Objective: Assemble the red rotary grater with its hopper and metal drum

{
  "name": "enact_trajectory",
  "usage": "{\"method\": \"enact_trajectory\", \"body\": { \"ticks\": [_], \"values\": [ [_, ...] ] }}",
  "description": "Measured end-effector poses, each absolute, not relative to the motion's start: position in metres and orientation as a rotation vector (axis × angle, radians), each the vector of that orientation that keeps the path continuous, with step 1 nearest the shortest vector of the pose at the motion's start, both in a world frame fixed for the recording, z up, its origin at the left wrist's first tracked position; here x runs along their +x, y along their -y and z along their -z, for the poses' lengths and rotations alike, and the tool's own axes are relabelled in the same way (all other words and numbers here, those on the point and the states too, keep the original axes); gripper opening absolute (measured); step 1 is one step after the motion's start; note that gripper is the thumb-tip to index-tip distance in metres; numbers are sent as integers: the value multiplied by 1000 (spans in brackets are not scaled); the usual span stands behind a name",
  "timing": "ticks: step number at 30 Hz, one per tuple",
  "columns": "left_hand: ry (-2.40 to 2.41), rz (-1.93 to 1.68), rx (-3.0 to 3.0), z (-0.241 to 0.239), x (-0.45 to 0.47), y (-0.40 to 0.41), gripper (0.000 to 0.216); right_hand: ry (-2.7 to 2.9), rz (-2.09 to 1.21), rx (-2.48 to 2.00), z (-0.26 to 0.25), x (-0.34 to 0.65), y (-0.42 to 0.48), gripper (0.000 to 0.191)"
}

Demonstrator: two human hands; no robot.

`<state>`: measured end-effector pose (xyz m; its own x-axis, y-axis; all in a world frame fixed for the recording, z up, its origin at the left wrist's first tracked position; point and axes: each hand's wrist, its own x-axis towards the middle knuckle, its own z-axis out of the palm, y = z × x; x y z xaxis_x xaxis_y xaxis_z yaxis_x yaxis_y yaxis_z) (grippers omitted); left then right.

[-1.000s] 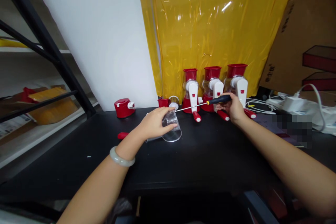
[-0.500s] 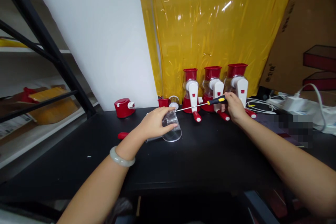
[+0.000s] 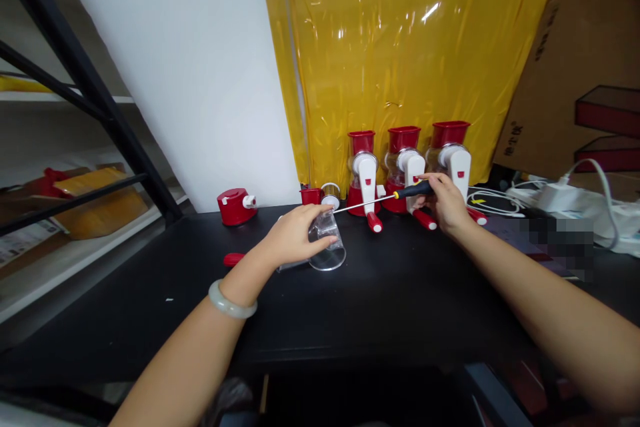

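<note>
Grips clear plastic part [image 3: 329, 259] in left hand [image 3: 300, 233], thumb on near side, fingers over top. Sits near middle of black table [image 3: 350, 327], round rim low, partly hidden by hand. Wears pale bangle [image 3: 231, 300] on left wrist.

Grasps screwdriver [image 3: 414, 189] in right hand [image 3: 445, 203], fingers closed round black handle with yellow band. Points shaft [image 3: 367, 203] left and slightly down to upper end of clear part, right by left fingertips. Can't make out exact contact at the tip.

Crosses with shaft, in view, in front of left crank unit [image 3: 363, 177]. Stands in a row with middle crank unit [image 3: 406, 170] and right crank unit [image 3: 453, 160]: all upright, red hoppers up, white crank arms facing front. Overlaps middle and right ones with right hand; can't tell if touching.

Also on table: red base [image 3: 236, 208] with white knob at far left, small red part [image 3: 310, 196] and metal drum [image 3: 330, 195] just behind clear part, red handle [image 3: 233, 259] beside left forearm. Backs onto yellow plastic sheet [image 3: 390, 47] and white panel [image 3: 190, 80]. Has white adapter [image 3: 555, 197] and loose cables [image 3: 495, 203] off to right.
</note>
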<state>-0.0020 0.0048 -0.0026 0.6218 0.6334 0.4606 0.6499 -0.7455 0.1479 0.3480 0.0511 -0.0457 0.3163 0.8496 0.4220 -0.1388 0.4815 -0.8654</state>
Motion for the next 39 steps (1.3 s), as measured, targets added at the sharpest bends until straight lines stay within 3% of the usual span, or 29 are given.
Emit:
{"method": "enact_trajectory", "body": {
  "ticks": [5,12,21,30,36,39],
  "values": [
    [1105,776,-2801,3,-3,-5,59,1088,-710,-874,49,349,-54,40],
    [1109,770,-2798,3,-3,-5,59,1032,-841,-780,49,353,-54,27],
    [1117,771,-2800,2,-2,-4,59,1081,-733,-847,50,349,-54,34],
    [1116,764,-2798,2,-2,-4,59,1037,-808,-807,50,353,-55,24],
    [1109,778,-2800,2,-2,-4,59,1075,-757,-876,49,349,-54,43],
    [1117,762,-2795,2,-2,-3,59,1050,-746,-878,50,349,-54,43]
  ]
}}
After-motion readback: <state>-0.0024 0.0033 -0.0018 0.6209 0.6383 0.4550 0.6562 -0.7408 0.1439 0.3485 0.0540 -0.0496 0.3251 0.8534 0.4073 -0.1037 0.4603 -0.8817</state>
